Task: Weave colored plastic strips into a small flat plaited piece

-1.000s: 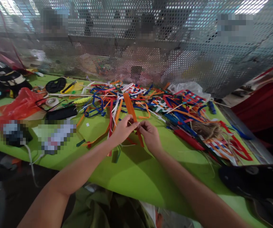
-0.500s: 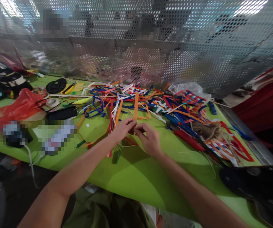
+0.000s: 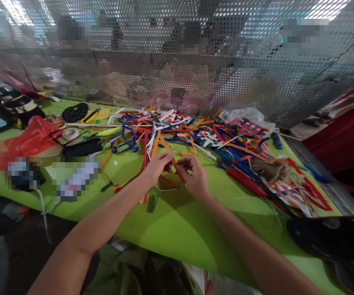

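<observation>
My left hand is closed on an orange strip whose upper end sticks out above the fingers towards the pile. Just right of it, my right hand pinches the strip's lower part, which slants down between the two hands. Behind them spreads a tangled pile of coloured strips, with a red strip and white strips hanging towards my left hand. A green-and-white woven piece lies to the right of the hands.
The green tabletop bears a red plastic bag, a tape roll, a black case and a yellow cutter at left. At right are brown fibre and more woven pieces. A perforated metal screen stands behind.
The orange strip has tipped from upright to a slant leaning left. My hands have moved slightly apart, and more of the strip shows between them.
</observation>
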Demonstrator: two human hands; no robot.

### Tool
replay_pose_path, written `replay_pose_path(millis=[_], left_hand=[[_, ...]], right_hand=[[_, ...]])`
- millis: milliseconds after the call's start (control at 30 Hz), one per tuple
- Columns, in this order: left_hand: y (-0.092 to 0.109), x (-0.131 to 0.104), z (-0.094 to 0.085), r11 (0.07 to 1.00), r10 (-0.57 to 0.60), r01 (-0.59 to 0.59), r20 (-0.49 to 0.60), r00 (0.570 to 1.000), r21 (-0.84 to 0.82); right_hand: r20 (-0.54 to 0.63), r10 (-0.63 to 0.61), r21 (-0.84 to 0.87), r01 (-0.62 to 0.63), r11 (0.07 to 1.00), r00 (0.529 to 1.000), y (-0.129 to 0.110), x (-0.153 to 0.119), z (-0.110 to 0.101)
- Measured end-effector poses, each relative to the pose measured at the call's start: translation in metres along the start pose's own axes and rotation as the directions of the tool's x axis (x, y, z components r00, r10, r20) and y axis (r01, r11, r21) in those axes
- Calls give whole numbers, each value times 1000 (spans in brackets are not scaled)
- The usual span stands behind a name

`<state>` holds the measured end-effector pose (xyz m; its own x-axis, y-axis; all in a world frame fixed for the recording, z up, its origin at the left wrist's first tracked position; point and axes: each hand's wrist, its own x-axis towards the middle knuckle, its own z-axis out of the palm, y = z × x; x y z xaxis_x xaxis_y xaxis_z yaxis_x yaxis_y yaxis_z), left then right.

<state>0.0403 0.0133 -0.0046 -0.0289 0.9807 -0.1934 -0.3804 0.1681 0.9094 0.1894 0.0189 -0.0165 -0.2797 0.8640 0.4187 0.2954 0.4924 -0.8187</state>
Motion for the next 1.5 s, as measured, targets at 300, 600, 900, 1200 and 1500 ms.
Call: replay_pose_path(millis=[300, 600, 900, 1200, 1500], left_hand=[[-4, -1, 1, 999, 36, -35, -64, 997, 7], [3, -3, 0, 988, 107, -101, -44, 993, 112], [-3, 13, -11, 932, 230, -260, 143, 963, 253], [-2, 11, -11, 883, 268, -298, 132, 954, 363], [-8, 0, -2, 687, 413, -381, 99, 906, 619]], right_hand=[[189, -480, -689, 464, 556, 857, -6, 0, -12], [27, -28, -191, 33, 981, 999, -2, 1, -11], [97, 303, 372, -317, 872, 948, 0, 8, -6], [262, 370, 308, -440, 843, 891, 1, 3, -3], [157, 284, -119, -267, 956, 946, -8, -4, -3]])
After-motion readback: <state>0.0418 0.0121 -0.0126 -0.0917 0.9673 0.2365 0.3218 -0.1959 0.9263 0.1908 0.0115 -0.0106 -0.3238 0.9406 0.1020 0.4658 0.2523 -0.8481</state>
